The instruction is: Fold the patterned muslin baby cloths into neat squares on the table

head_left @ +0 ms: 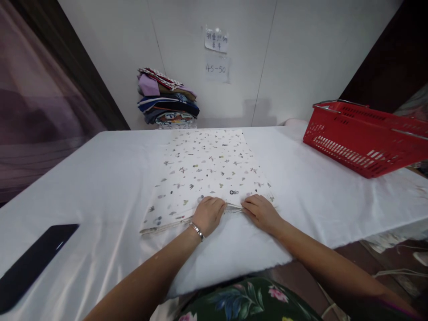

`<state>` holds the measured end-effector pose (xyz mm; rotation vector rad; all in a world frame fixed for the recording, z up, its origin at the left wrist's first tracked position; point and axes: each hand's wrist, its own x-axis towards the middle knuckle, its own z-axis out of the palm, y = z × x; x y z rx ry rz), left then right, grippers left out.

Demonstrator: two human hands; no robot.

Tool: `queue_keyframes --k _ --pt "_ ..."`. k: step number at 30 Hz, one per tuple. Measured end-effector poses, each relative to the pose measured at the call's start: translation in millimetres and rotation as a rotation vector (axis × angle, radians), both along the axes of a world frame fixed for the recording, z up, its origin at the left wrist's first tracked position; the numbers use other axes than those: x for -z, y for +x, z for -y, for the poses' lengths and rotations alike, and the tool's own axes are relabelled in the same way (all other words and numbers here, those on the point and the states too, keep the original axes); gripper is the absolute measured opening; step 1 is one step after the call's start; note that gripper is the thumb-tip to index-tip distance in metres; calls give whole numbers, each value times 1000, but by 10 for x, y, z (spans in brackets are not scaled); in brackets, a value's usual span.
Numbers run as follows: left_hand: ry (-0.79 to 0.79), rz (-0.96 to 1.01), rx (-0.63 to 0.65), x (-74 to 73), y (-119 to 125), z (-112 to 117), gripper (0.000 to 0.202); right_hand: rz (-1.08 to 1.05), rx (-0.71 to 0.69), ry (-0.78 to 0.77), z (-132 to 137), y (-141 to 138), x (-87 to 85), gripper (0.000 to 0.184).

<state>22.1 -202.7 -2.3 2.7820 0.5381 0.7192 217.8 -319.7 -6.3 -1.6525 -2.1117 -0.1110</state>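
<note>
A folded white cloth (pixel 207 169) printed with small grey and green motifs lies flat in the middle of the white-covered table (pixel 100 178). My left hand (pixel 209 214), with a silver bracelet on the wrist, pinches the cloth's near edge with curled fingers. My right hand (pixel 261 211) grips the same near edge just to the right, fingers closed on the fabric. The two hands sit close together, almost touching.
A stack of folded coloured fabrics (pixel 167 100) stands at the back against the wall. A red plastic basket (pixel 364 136) sits at the right edge. A dark flat object (pixel 33 261) lies at the near left. Two paper notes (pixel 216 53) hang on the wall.
</note>
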Motion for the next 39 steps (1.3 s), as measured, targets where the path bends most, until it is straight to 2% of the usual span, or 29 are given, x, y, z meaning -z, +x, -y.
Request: queue_keyframes --k 4,8,14,18,22,25,31,35,39 --pt "54 24 -15 13 1 4 22 -52 15 -32 3 -9 -30 22" --pt "101 43 -27 11 10 9 20 -10 17 -61 7 -19 -37 23" --pt "231 38 2 -2 -8 22 18 -89 62 -13 6 -16 -17 20" --pt "263 25 34 20 -42 39 16 10 79 78 22 18 2 20" --pt "304 -4 54 23 -68 75 16 155 12 15 44 59 20 21" --pt "319 -35 64 -2 -84 99 17 177 0 -15 58 66 2 22" --pt "309 -77 42 -54 -90 107 22 147 39 46 71 74 6 24" --pt "322 -115 69 -26 -81 102 24 176 -1 -12 78 88 38 23" --pt "325 -100 36 10 -92 110 24 137 -19 -53 101 75 -4 22"
